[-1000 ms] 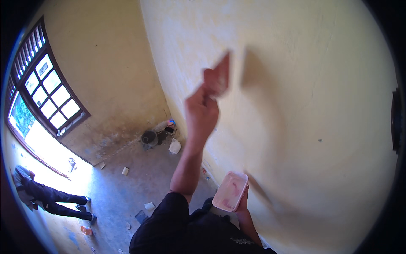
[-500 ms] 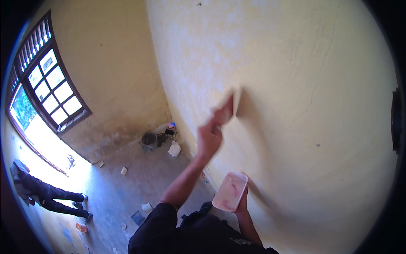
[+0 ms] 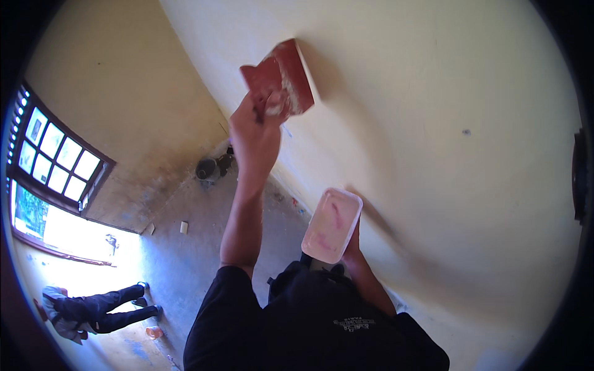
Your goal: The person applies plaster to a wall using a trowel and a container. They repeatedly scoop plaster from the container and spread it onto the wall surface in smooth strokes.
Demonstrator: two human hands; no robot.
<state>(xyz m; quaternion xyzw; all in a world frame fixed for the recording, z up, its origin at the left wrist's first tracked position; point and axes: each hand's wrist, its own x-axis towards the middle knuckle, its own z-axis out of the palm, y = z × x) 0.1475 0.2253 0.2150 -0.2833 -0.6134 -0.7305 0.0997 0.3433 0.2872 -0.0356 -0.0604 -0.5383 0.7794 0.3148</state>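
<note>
My left hand (image 3: pixel 253 136) is raised high along the pale yellow wall (image 3: pixel 408 111), its fingers closed around a red plastic putty scraper (image 3: pixel 296 74). Whitish filler smears the scraper's face. Its long pale edge is turned to the wall, against it or very near; I cannot tell which. Lower and to the right, my right hand (image 3: pixel 354 242) grips a shallow rectangular plastic tub (image 3: pixel 354 226) from its right side, partly hidden behind it. Inside the tub lies a pale pinkish paste (image 3: pixel 323 226) with darker pink streaks.
A dark bucket (image 3: pixel 207 169) stands in the far corner. On the concrete floor (image 3: pixel 185 266) lies a small white block (image 3: pixel 184 227). Another person (image 3: pixel 102 311) stands at the lower left, near the bright doorway and a window (image 3: pixel 59 151). A small dark mark (image 3: pixel 466 132) spots the wall.
My left hand with the scraper has moved up and left in view, and the scraper's broad face now shows. The tub sits higher in the picture. The whole view has shifted and turned.
</note>
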